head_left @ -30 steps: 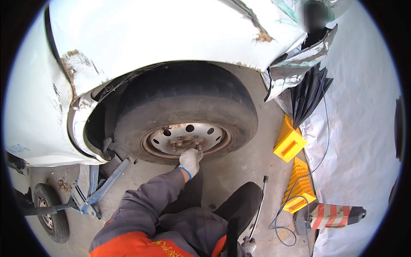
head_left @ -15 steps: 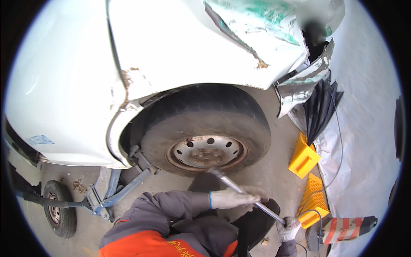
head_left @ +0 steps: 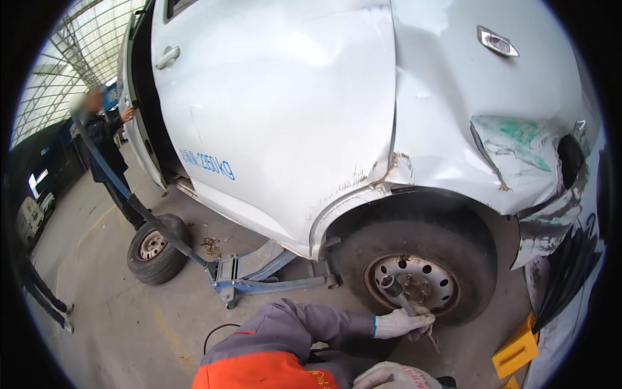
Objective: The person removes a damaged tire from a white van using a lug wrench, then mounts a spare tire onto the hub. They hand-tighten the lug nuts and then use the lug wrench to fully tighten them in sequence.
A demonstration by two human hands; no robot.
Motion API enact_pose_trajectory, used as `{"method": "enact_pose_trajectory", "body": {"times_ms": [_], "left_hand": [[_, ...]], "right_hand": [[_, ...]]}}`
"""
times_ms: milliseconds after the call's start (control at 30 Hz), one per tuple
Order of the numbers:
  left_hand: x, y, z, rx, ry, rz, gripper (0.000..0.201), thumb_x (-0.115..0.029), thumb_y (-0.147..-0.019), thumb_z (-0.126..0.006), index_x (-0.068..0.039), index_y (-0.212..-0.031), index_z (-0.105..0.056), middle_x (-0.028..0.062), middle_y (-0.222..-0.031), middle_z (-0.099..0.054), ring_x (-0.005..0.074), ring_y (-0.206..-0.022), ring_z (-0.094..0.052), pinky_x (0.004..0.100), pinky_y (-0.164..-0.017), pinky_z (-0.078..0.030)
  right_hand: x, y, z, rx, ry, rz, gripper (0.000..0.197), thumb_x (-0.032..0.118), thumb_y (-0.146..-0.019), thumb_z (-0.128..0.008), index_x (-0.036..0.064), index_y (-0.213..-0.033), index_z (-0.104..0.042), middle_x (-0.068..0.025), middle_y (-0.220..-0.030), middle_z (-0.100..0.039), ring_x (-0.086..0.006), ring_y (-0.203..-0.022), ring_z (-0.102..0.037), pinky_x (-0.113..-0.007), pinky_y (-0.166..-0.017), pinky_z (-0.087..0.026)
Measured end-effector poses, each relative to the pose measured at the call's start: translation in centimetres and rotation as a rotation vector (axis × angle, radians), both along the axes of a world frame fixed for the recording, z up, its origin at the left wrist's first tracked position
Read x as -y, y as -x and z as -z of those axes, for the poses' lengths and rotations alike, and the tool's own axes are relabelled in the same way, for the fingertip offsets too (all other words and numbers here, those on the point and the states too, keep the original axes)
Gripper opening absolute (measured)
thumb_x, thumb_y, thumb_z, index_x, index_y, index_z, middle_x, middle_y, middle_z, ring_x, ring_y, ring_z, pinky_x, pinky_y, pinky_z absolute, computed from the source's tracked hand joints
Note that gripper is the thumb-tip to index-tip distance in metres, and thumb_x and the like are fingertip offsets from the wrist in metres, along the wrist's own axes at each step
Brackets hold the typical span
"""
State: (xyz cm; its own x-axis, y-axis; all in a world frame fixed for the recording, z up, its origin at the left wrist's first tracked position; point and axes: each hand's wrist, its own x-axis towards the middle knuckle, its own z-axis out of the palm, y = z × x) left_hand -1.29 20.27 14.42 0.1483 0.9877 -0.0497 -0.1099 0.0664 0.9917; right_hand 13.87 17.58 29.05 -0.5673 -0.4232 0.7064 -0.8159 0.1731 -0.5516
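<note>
My left hand (head_left: 403, 323), in a white knitted glove with a blue cuff, grips a metal lug wrench (head_left: 400, 295). Its hollow socket end points up and overlaps the wheel in the view; contact with the wheel cannot be told. Behind it is the rusty steel rim (head_left: 447, 285) with holes and nuts round its hub, inside a worn black tyre (head_left: 476, 285). Down at the lower edge, my right hand (head_left: 398, 376) wears a white glove with red print. Its fingers are partly cut off by the frame, so their grip is unclear.
A dented white van (head_left: 278, 97) stands over the wheel, with a blue floor jack (head_left: 272, 280) beside it. A loose wheel (head_left: 155, 249) lies left of the jack. Another person (head_left: 107, 146) stands at the open van door. A yellow wheel chock (head_left: 516, 350) sits at right.
My view has swung left and up, showing more of the van. My left hand still holds the wrench, turned more upright. My right hand has come off the wrench's far end.
</note>
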Motion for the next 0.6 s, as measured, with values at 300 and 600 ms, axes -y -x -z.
{"method": "enact_pose_trajectory", "body": {"times_ms": [300,600], "left_hand": [[1.5,1.5,-2.1,-0.127,0.083,-0.098,0.043,-0.046,-0.105,-0.050,-0.010,-0.083,-0.060,-0.0006,-0.087,-0.068,0.0090,-0.072,-0.062,0.0255,-0.063,-0.052],[1.5,1.4,-1.0,-0.111,0.104,-0.074,0.040,-0.047,-0.103,-0.053,-0.011,-0.091,-0.064,-0.0019,-0.081,-0.064,0.0094,-0.070,-0.064,0.0254,-0.061,-0.053]], "right_hand": [[-0.5,1.3,1.6,0.159,0.053,-0.105,0.022,0.020,-0.076,-0.074,0.0067,-0.093,-0.068,-0.0104,-0.095,-0.065,-0.0314,-0.094,-0.063,-0.049,-0.088,-0.047],[-0.7,1.1,2.8,0.156,0.021,-0.280,0.028,0.034,-0.080,-0.073,0.0102,-0.074,-0.059,-0.0072,-0.082,-0.058,-0.0316,-0.083,-0.058,-0.052,-0.088,-0.044]]}}
